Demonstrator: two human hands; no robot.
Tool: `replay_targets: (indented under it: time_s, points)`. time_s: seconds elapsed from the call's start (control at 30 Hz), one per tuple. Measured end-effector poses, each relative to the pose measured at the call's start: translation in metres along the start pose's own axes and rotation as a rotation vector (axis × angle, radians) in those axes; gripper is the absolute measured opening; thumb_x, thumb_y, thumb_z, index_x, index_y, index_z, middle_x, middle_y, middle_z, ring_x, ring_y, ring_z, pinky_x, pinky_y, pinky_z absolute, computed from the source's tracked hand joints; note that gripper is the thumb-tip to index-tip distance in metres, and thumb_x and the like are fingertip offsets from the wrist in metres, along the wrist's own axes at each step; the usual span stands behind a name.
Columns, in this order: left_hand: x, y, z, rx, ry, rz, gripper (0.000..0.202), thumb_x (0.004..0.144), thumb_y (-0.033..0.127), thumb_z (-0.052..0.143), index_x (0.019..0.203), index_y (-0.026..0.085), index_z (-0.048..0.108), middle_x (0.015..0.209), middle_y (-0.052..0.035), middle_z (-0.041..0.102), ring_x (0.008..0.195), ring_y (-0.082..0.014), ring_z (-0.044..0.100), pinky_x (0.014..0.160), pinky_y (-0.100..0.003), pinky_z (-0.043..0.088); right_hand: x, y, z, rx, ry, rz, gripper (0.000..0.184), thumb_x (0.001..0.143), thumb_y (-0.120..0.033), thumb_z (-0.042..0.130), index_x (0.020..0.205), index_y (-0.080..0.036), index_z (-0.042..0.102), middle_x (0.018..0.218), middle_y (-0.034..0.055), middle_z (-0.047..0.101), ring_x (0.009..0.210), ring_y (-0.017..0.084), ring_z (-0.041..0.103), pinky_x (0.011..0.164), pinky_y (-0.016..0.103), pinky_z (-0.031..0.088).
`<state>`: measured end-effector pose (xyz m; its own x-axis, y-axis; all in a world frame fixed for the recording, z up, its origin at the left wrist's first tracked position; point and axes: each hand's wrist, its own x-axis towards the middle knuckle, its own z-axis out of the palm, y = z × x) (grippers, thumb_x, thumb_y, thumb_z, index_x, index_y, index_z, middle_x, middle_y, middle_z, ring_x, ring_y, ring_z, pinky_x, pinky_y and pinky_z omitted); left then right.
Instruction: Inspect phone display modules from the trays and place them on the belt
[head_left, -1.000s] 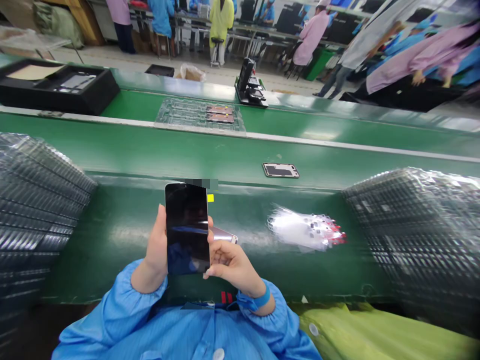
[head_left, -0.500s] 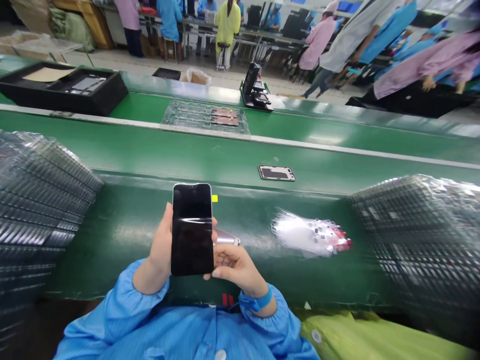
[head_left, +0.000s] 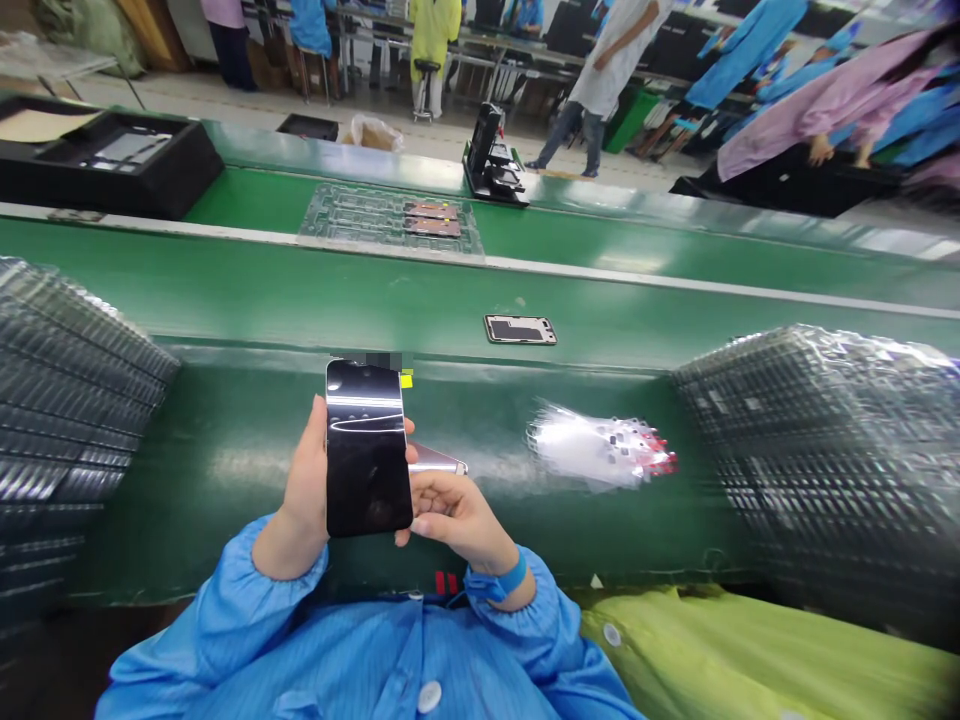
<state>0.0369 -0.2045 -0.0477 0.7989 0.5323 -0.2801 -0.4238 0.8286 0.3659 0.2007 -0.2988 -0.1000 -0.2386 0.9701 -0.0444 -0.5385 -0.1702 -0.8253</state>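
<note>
A smartphone [head_left: 366, 470] with a black glossy screen faces me, upright in my left hand [head_left: 300, 490]. The palm lies along its left side, and fingertips show past the right edge. At the lower right corner, my right hand [head_left: 454, 515] is closed, its thumb and fingers against the phone's edge; part of the grip is hidden behind it. A small yellow tab [head_left: 406, 380] shows by the phone's upper right corner. Behind the hands, a second flat, shiny, pinkish-silver piece [head_left: 436, 460] lies on the green bench, partly covered.
Stacked clear plastic trays stand left [head_left: 67, 400] and right [head_left: 825, 450]. A bundle of clear strips with red ends [head_left: 600, 450] lies to the right. Farther off are an open phone housing [head_left: 520, 330], a parts tray [head_left: 352, 220], a black fixture [head_left: 495, 165] and a black box [head_left: 150, 190].
The view has shifted slightly, moving the scene left and up. The phone has tilted, and bright reflections now cross its upper screen. Both hands keep their hold. A background person in pale clothing has moved left.
</note>
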Motion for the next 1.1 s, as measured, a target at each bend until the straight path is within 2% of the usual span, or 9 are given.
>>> replay_targets:
  time_s: [0.13, 0.33, 0.5, 0.57, 0.67, 0.77, 0.87, 1.0, 1.1]
  points:
    - [0.001, -0.001, 0.002, 0.028, 0.024, 0.024, 0.093, 0.097, 0.069, 0.01, 0.113, -0.001, 0.07, 0.093, -0.023, 0.076, 0.083, -0.0324, 0.075, 0.077, -0.045, 0.06, 0.0, 0.003, -0.002, 0.017, -0.007, 0.009, 0.041, 0.071, -0.042, 0.089, 0.095, -0.019, 0.066, 0.072, -0.002, 0.069, 0.061, 0.014, 0.072, 0.065, 0.027, 0.057]
    - [0.001, -0.003, 0.005, 0.075, 0.099, 0.069, 0.09, 0.096, 0.071, 0.017, 0.11, 0.001, 0.072, 0.09, -0.0223, 0.076, 0.08, -0.031, 0.075, 0.073, -0.043, 0.061, 0.003, 0.01, -0.004, 0.066, -0.007, 0.005, 0.041, 0.069, -0.04, 0.09, 0.094, -0.019, 0.066, 0.072, -0.0024, 0.069, 0.06, 0.014, 0.07, 0.064, 0.026, 0.056]
    - [0.001, -0.003, 0.003, 0.07, 0.106, 0.068, 0.086, 0.092, 0.076, 0.03, 0.108, 0.003, 0.073, 0.093, -0.0196, 0.078, 0.079, -0.0288, 0.075, 0.074, -0.041, 0.062, 0.005, 0.016, -0.006, 0.082, -0.002, 0.0, 0.042, 0.067, -0.044, 0.091, 0.091, -0.02, 0.067, 0.069, -0.003, 0.068, 0.055, 0.014, 0.068, 0.06, 0.028, 0.057]
    - [0.001, -0.003, 0.0, 0.095, 0.127, 0.071, 0.086, 0.087, 0.079, 0.039, 0.108, 0.004, 0.073, 0.091, -0.0182, 0.078, 0.078, -0.0284, 0.075, 0.074, -0.04, 0.062, 0.006, 0.014, -0.008, 0.049, -0.031, 0.024, 0.043, 0.068, -0.045, 0.09, 0.095, -0.02, 0.068, 0.073, -0.0014, 0.069, 0.06, 0.016, 0.069, 0.063, 0.031, 0.059]
    - [0.002, -0.007, -0.008, 0.21, 0.206, 0.175, 0.079, 0.078, 0.08, 0.056, 0.107, 0.008, 0.074, 0.091, -0.0146, 0.078, 0.082, -0.0278, 0.074, 0.078, -0.039, 0.06, 0.006, 0.007, -0.01, -0.074, 0.032, -0.025, 0.053, 0.076, -0.047, 0.084, 0.12, -0.023, 0.065, 0.103, 0.0062, 0.073, 0.087, 0.021, 0.072, 0.081, 0.038, 0.061]
    - [0.006, -0.012, -0.017, 0.458, 0.319, 0.395, 0.062, 0.074, 0.066, 0.075, 0.109, 0.014, 0.072, 0.102, -0.0095, 0.077, 0.095, -0.0258, 0.072, 0.088, -0.034, 0.056, 0.009, 0.001, -0.004, -0.287, 0.219, -0.19, 0.065, 0.084, -0.052, 0.075, 0.14, -0.029, 0.051, 0.135, 0.0107, 0.06, 0.116, 0.024, 0.065, 0.097, 0.042, 0.056]
    - [0.009, -0.015, -0.024, 0.722, 0.368, 0.536, 0.067, 0.071, 0.056, 0.082, 0.123, 0.018, 0.066, 0.116, -0.0085, 0.074, 0.11, -0.0267, 0.067, 0.097, -0.033, 0.051, 0.016, -0.004, 0.007, -0.548, 0.236, -0.265, 0.081, 0.078, -0.053, 0.08, 0.146, -0.028, 0.044, 0.14, 0.0133, 0.054, 0.121, 0.028, 0.062, 0.097, 0.043, 0.057]
    - [0.01, -0.012, -0.028, 0.869, 0.373, 0.498, 0.086, 0.068, 0.058, 0.083, 0.138, 0.018, 0.054, 0.131, -0.0143, 0.067, 0.118, -0.0322, 0.063, 0.101, -0.039, 0.049, 0.025, -0.009, 0.017, -0.797, 0.227, -0.262, 0.076, 0.075, -0.04, 0.086, 0.14, -0.026, 0.051, 0.136, 0.0122, 0.057, 0.123, 0.029, 0.06, 0.101, 0.044, 0.056]
    - [0.007, -0.009, -0.029, 0.889, 0.333, 0.452, 0.081, 0.067, 0.061, 0.083, 0.131, 0.017, 0.059, 0.131, -0.0148, 0.067, 0.121, -0.033, 0.062, 0.101, -0.038, 0.049, 0.027, -0.01, 0.016, -0.844, 0.213, -0.266, 0.081, 0.072, -0.04, 0.088, 0.142, -0.024, 0.051, 0.136, 0.0138, 0.056, 0.126, 0.03, 0.058, 0.102, 0.045, 0.055]
